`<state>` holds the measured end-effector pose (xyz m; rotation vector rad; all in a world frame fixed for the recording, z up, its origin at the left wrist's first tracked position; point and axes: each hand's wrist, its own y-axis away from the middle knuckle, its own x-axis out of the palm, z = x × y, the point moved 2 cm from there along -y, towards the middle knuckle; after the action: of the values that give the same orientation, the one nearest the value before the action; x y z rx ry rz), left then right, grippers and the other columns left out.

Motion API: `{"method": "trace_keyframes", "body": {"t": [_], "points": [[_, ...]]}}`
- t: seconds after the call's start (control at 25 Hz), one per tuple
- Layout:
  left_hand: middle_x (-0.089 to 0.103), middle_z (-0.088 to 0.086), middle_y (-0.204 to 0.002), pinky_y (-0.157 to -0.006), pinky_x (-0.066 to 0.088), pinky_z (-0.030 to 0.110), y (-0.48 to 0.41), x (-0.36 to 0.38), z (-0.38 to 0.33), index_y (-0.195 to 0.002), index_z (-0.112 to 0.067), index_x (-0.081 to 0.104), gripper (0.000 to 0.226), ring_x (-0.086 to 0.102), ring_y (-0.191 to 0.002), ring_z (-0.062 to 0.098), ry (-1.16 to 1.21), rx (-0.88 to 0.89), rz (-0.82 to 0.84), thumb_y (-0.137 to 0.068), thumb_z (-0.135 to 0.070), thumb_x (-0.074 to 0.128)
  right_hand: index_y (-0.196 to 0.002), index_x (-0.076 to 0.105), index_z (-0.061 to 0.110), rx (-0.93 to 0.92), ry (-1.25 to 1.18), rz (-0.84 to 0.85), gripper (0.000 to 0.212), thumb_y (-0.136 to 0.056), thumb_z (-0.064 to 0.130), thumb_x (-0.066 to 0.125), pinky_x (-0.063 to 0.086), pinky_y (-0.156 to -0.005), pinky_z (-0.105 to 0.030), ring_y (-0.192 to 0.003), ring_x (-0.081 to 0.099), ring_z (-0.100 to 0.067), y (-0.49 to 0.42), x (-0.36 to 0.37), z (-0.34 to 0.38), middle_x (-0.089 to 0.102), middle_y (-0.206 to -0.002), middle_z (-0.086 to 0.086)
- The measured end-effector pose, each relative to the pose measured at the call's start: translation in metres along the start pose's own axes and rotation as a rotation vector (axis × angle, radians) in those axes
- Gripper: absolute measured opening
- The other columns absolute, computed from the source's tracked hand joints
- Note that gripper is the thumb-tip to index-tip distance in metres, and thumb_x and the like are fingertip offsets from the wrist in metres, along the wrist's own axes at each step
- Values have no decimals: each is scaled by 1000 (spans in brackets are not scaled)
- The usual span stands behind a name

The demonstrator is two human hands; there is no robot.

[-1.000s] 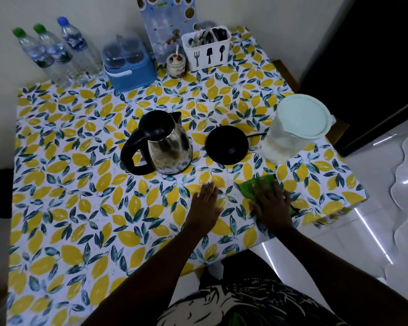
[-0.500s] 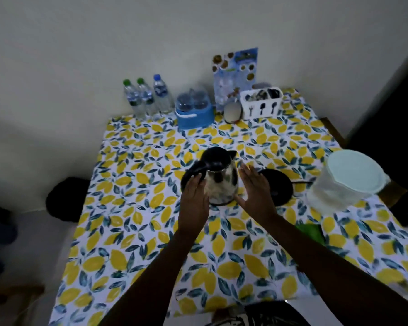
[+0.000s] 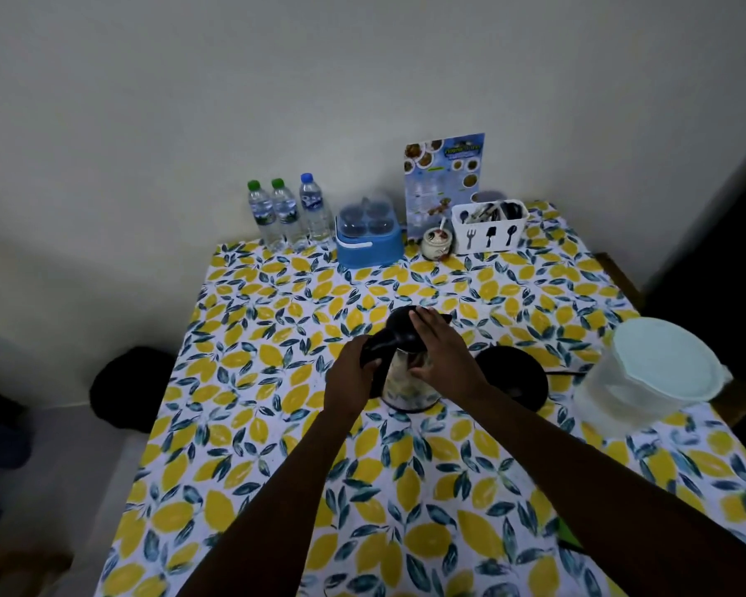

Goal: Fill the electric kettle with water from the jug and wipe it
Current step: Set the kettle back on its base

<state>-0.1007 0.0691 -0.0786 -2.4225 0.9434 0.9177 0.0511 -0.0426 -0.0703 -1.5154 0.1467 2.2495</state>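
Observation:
The steel electric kettle (image 3: 399,383) with a black lid and handle stands on the lemon-print table (image 3: 276,424). My left hand (image 3: 352,379) is wrapped around its black handle. My right hand (image 3: 442,357) lies over the lid, fingers across the top and thumb against the steel side. The round black kettle base (image 3: 515,377) sits just right of it. Further right stands the clear water jug (image 3: 647,377) with a pale lid. A sliver of green cloth (image 3: 569,537) shows beside my right forearm.
Along the wall at the back stand three water bottles (image 3: 285,213), a blue container (image 3: 369,234), a small jar (image 3: 436,243), a menu card (image 3: 442,178) and a white cutlery holder (image 3: 489,228). A dark object (image 3: 128,387) lies on the floor left of the table.
My right hand left the green cloth and both hands moved forward to the kettle. The left hand now grips the handle and the right hand rests on the lid. The camera tilted up.

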Motion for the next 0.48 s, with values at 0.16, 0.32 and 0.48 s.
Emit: {"method": "trace_keyframes", "body": {"t": [0.16,0.32,0.48], "points": [[55,16,-136,-99,45,39,-12,13,-32,-137,-8,47,39,54,-123,33,25,105,47,-100,-19,53,-152,19,19,80,-90,-138,101,-74,34,81,26,-118,-44,-149,14,-24,26,-30,-24,21,-161,-6],[58,13,-133,-94,42,28,-24,43,-76,-134,-10,49,37,55,-119,28,95,167,89,-99,-20,56,-151,23,18,125,-4,-228,101,-71,35,83,27,-116,-46,-147,20,-27,47,-68,-58,27,-159,-8],[62,10,-125,-89,43,28,-36,83,-114,-129,-11,53,34,59,-114,27,168,156,182,-97,-24,58,-150,26,16,201,33,-240,100,-71,33,83,27,-118,-47,-147,22,-28,65,-88,-96,29,-158,-8]]}}
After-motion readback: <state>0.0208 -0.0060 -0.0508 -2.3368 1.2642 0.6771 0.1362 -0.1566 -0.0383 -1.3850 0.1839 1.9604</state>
